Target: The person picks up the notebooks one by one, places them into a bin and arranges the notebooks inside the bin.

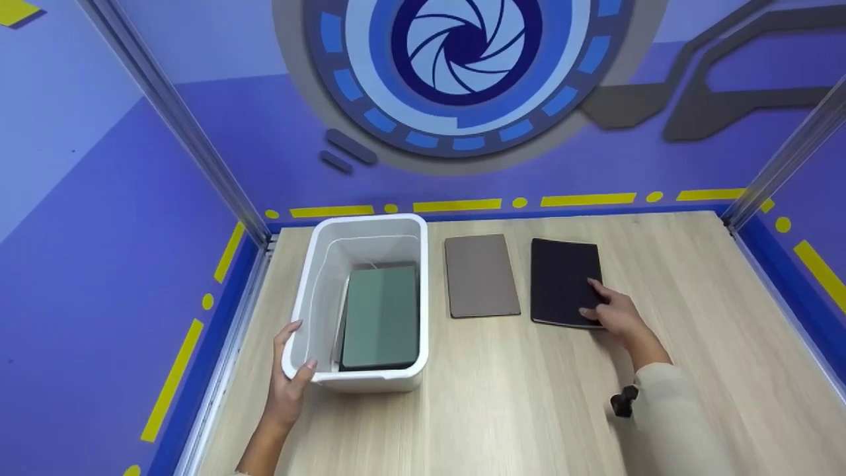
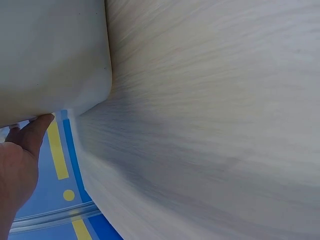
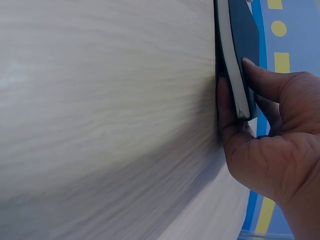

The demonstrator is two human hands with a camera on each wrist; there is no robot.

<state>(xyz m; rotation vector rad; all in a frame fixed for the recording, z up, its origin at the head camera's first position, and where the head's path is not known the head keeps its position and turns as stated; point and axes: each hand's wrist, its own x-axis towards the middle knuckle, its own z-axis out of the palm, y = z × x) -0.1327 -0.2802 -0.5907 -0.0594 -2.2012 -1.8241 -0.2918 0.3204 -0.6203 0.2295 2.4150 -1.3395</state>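
My left hand (image 1: 289,390) grips the near left corner of a white plastic bin (image 1: 424,297), with finger and thumb tips over its rim. In the left wrist view, the hand (image 2: 22,162) is at the bin's outer wall (image 2: 55,55). Inside the bin lies a green notebook (image 1: 382,317) on top of other, mostly hidden items. My right hand (image 1: 621,314) pinches the right edge of a black notebook (image 1: 562,281). The right wrist view shows the notebook (image 3: 235,55) between the digits of the hand (image 3: 270,145), close to the table. Between bin and black notebook lies a grey-brown notebook (image 1: 481,276).
Everything stands on a light wooden table (image 1: 502,396). A blue-purple printed wall (image 1: 225,132) closes off the back, with side panels left and right. A metal rail (image 1: 225,383) runs along the table's left edge. A small black object (image 1: 623,401) sits at the right sleeve.
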